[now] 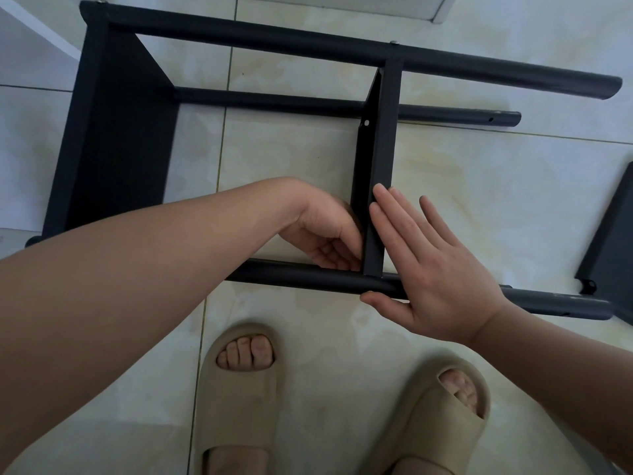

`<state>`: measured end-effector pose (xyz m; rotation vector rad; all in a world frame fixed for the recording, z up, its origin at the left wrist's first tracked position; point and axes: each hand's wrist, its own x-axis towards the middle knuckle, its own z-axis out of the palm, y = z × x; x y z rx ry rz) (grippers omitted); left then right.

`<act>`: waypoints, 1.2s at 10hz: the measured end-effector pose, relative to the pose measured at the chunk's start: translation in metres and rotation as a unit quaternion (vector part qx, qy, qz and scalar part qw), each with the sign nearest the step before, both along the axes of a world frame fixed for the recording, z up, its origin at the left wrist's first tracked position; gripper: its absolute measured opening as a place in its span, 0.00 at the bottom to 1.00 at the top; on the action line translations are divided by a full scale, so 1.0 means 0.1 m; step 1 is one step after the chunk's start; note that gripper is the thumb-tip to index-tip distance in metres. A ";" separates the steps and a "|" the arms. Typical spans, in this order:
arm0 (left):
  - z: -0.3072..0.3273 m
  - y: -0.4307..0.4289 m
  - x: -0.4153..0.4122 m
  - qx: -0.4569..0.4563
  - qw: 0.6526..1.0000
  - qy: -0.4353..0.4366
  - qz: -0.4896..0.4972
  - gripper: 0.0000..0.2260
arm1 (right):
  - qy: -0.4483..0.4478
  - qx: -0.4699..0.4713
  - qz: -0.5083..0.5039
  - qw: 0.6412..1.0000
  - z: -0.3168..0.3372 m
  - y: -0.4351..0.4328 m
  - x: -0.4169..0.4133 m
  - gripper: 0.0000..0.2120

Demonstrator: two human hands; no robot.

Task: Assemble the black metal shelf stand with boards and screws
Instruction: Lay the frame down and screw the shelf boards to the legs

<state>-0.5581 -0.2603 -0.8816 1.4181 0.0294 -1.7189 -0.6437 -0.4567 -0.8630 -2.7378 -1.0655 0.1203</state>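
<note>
While my flat right hand (428, 269) braces the board (380, 149), my curled left hand (322, 231) works its corner, grip unclear. Aligning holes for screwing probably comes next.

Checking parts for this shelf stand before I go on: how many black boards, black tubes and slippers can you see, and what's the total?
Black boards: 3
Black tubes in view: 3
Slippers: 2
Total: 8

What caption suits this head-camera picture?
Right hand flat against the middle board, left hand curled at its joint with the near tube.
</note>
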 end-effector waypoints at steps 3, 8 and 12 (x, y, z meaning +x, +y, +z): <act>0.02 -0.04 0.01 0.003 1.000 -0.016 0.004 0.06 | -0.001 0.005 0.000 1.000 -0.01 0.00 0.00 0.43; 0.04 0.00 0.03 -0.008 1.000 0.007 -0.018 0.07 | 0.000 0.007 -0.001 1.000 0.00 0.00 0.01 0.42; 0.02 -0.04 0.04 0.008 1.000 -0.013 -0.011 0.06 | -0.002 0.005 -0.001 1.000 0.01 0.00 0.01 0.42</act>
